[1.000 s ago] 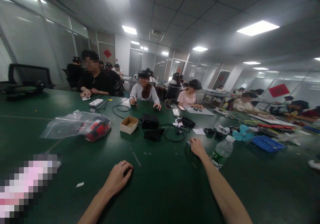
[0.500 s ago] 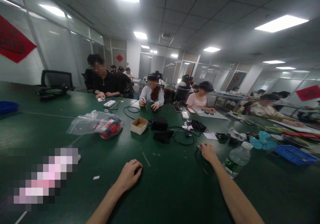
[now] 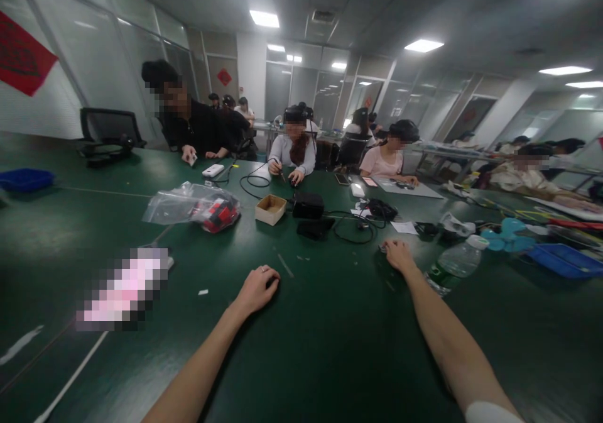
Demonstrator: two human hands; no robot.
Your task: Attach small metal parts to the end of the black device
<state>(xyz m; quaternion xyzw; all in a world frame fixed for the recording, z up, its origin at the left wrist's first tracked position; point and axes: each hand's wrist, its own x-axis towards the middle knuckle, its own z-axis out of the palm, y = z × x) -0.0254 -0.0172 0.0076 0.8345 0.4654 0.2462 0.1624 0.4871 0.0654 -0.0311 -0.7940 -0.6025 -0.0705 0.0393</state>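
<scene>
My left hand (image 3: 258,288) rests on the green table (image 3: 325,341), a ring on one finger. Its fingers bend loosely downward with the thumb apart, and nothing shows in them. Further right, my right hand (image 3: 399,255) lies low on the tabletop, fingers closed at a small grey object (image 3: 382,249) that is mostly covered and too small to name. A clear water bottle (image 3: 455,264) with a green label stands to the right of my right forearm. A small white scrap (image 3: 203,292) lies left of my left hand.
Ahead are an open cardboard box (image 3: 270,210), a black case (image 3: 308,205), looped black cable (image 3: 354,239) and a plastic bag (image 3: 176,204) with red-and-black contents. Blue trays (image 3: 568,261) and a light-blue fan blade (image 3: 510,236) lie right. Several people sit across the table.
The view has tilted downward, so the table and things on it appear higher. Both my hands keep nearly the same places and poses. The person in black now holds a white item tilted up.
</scene>
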